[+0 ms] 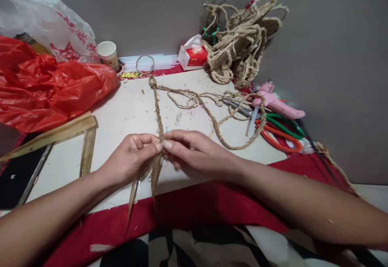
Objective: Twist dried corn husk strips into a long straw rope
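Observation:
Both hands meet at the near end of a straw braid (159,113), which runs away from me across a white board (121,109). My left hand (133,154) pinches the braid's end between thumb and forefinger. From the other side, my right hand (194,150) grips the same spot, its thumb tip beside the left one. Loose flat straw strands (155,172) hang below the fingers toward the board's front edge. Beyond, the braid passes a small loop at the far end, and rope (218,125) curves to the right. Exactly which strands each hand holds is hidden.
Left are a red plastic bag (54,85), a phone (21,174) and dry straw strips (87,150). Behind stand a paper cup (108,55), clear glue sticks (165,60) and a tissue pack (194,55). Right are woven straw pieces (239,36), a pink glue gun (275,101) and orange-handled scissors (280,137).

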`<state>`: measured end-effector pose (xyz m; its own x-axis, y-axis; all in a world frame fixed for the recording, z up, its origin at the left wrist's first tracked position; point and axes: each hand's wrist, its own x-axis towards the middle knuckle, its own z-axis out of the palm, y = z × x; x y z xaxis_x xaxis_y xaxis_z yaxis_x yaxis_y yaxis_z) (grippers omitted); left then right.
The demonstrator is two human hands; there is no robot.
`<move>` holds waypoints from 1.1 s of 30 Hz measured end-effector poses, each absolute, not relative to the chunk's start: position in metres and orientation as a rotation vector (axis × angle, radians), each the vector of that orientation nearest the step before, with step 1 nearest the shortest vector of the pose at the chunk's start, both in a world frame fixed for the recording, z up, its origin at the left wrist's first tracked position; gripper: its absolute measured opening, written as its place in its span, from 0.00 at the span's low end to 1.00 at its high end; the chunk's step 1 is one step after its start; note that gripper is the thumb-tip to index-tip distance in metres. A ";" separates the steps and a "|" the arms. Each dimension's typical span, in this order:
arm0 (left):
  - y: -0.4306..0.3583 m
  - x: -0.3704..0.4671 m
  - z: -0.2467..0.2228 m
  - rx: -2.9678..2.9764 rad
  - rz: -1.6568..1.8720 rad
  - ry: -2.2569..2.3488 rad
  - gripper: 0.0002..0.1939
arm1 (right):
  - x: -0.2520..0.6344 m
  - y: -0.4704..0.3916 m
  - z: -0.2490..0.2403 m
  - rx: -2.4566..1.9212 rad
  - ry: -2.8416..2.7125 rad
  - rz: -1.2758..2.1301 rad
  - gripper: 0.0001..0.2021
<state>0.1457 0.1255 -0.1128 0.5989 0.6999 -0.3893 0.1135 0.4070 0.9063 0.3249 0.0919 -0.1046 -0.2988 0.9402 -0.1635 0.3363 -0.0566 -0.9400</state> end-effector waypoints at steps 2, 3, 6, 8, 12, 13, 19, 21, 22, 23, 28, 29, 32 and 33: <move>0.126 0.146 -0.114 1.146 0.436 0.876 0.13 | 0.322 0.095 -0.113 -1.351 -1.666 1.517 0.17; 0.127 0.145 -0.114 1.170 0.425 0.872 0.13 | 0.322 0.097 -0.116 -1.336 -1.663 1.548 0.19; 0.128 0.145 -0.113 1.246 0.381 0.848 0.13 | 0.324 0.100 -0.120 -1.241 -1.634 1.679 0.21; 0.129 0.145 -0.110 1.291 0.363 0.845 0.12 | 0.326 0.101 -0.123 -1.169 -1.579 1.778 0.22; 0.130 0.143 -0.104 1.290 0.310 0.877 0.11 | 0.326 0.101 -0.129 -1.136 -1.417 1.827 0.22; 0.130 0.142 -0.103 1.282 0.293 0.885 0.10 | 0.325 0.100 -0.130 -1.153 -1.390 1.816 0.22; 0.124 0.140 -0.101 1.295 0.213 0.900 0.13 | 0.314 0.091 -0.132 -1.271 -1.228 1.728 0.19; 0.118 0.141 -0.102 1.284 0.204 0.895 0.14 | 0.311 0.087 -0.133 -1.235 -1.127 1.768 0.18; 0.115 0.143 -0.103 1.289 0.210 0.896 0.14 | 0.310 0.085 -0.134 -1.197 -1.100 1.811 0.19; 0.112 0.144 -0.104 1.298 0.222 0.896 0.14 | 0.309 0.084 -0.134 -1.159 -1.082 1.859 0.19; 0.098 0.149 -0.113 1.322 0.301 0.949 0.13 | 0.305 0.079 -0.132 -1.144 -1.014 1.928 0.20; 0.096 0.150 -0.114 1.315 0.310 0.959 0.12 | 0.305 0.079 -0.130 -1.170 -1.001 1.911 0.19; 0.094 0.150 -0.112 1.282 0.310 0.936 0.10 | 0.303 0.079 -0.128 -1.195 -0.949 1.890 0.18; 0.095 0.150 -0.110 1.280 0.291 0.918 0.10 | 0.302 0.079 -0.128 -1.191 -0.926 1.897 0.17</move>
